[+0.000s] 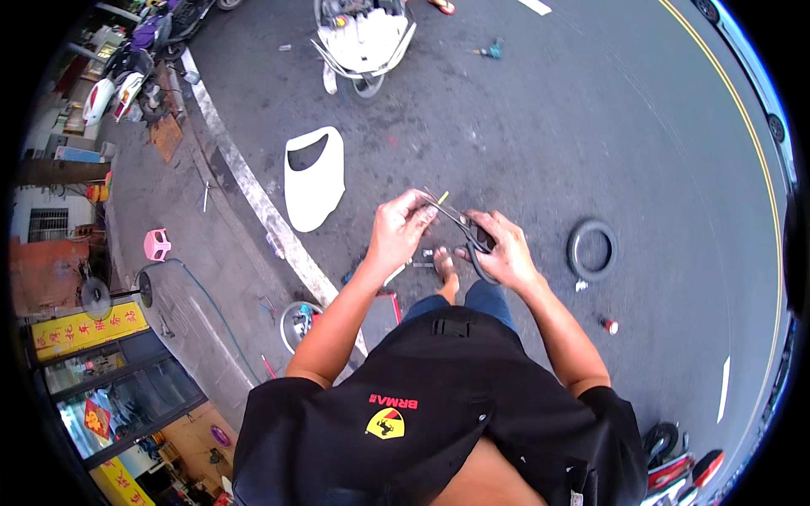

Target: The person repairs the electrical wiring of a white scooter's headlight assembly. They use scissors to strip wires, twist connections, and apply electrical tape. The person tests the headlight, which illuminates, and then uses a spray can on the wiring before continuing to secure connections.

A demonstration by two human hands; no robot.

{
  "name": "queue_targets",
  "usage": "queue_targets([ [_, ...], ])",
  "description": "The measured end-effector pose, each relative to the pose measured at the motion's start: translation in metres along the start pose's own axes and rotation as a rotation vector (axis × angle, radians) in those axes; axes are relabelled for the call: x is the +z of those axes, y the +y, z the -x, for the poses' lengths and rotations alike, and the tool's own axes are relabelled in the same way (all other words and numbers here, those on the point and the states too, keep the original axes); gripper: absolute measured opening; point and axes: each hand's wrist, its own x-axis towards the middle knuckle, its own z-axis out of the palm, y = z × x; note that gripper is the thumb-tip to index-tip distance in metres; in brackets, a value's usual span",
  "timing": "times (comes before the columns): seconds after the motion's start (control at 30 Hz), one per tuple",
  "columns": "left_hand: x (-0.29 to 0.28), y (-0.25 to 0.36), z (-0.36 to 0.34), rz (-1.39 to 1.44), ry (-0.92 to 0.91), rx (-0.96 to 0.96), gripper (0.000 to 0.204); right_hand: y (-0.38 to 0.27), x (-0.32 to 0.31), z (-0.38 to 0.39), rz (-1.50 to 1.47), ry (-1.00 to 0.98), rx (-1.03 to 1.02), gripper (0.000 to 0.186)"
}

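Note:
In front of my body, my right hand (504,253) is wrapped round the dark handles of a scissors-like hand tool (456,218). Its long metal jaws point up and left toward my left hand (402,226). The fingers of that hand are pinched close to the jaw tips, on a thin piece with a yellow end (443,197). Its exact kind is too small to make out. Below the hands, my foot (446,264) shows beside a few small tools on the asphalt.
A white scooter (364,42) with its panels off stands ahead. A white body panel (315,180) lies to the left, a tire (592,250) to the right. Farther out are a power drill (491,51), a red can (610,325), a metal basin (288,327) and a pink stool (157,244).

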Motion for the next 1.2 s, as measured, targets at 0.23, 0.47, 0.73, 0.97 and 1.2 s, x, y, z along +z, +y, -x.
queue_targets([
  [0.23, -0.024, 0.015, -0.091, 0.127, 0.048, -0.060, 0.014, 0.029, -0.005, -0.104, -0.180, -0.112, -0.008, 0.061],
  [0.47, -0.054, 0.052, -0.207, 0.108, 0.229, 0.042, 0.011, 0.049, -0.034, -0.251, -0.691, -0.448, 0.200, 0.056],
  [0.73, -0.081, 0.073, -0.311, 0.268, 0.405, 0.032, 0.011, 0.042, -0.076, -0.386, -0.994, -0.731, 0.522, 0.042],
  [0.97, -0.111, 0.068, -0.388, 0.451, 0.484, 0.013, 0.007, 0.063, -0.047, -0.479, -0.792, -0.562, 0.323, 0.052],
  [1.2, -0.182, 0.039, -0.446, 0.763, 0.477, -0.010, 0.009, 0.105, -0.028, -0.599, -0.914, -0.042, 0.393, 0.026],
])
